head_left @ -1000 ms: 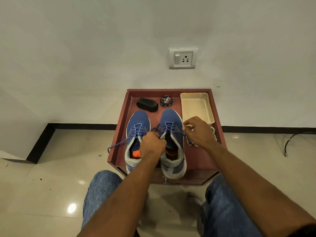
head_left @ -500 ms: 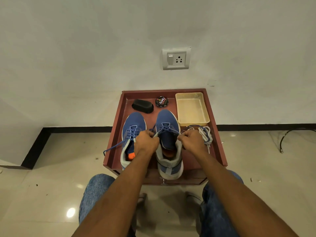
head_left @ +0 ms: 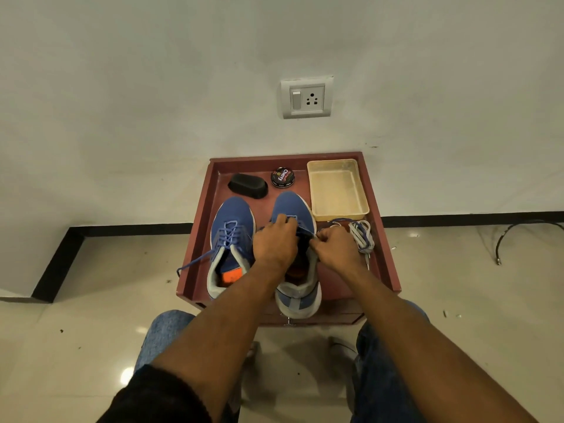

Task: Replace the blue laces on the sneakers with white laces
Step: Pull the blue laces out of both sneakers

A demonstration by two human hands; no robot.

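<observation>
Here, both hands work the right blue mesh sneaker [head_left: 294, 209] on the red-brown wooden table [head_left: 386, 264]: left hand [head_left: 276, 242] and right hand [head_left: 335, 250] each pinch its blue lace [head_left: 306, 232].

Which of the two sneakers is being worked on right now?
The right sneaker: both hands, left hand and right hand, are at its laces. The left sneaker lies untouched, fully laced in blue.

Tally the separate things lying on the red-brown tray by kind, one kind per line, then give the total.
Blue sneakers: 2, the left sneaker and the right sneaker
Black brush: 1
Polish tin: 1
Cream plastic tub: 1
Bundle of white laces: 1
Total: 6
</observation>
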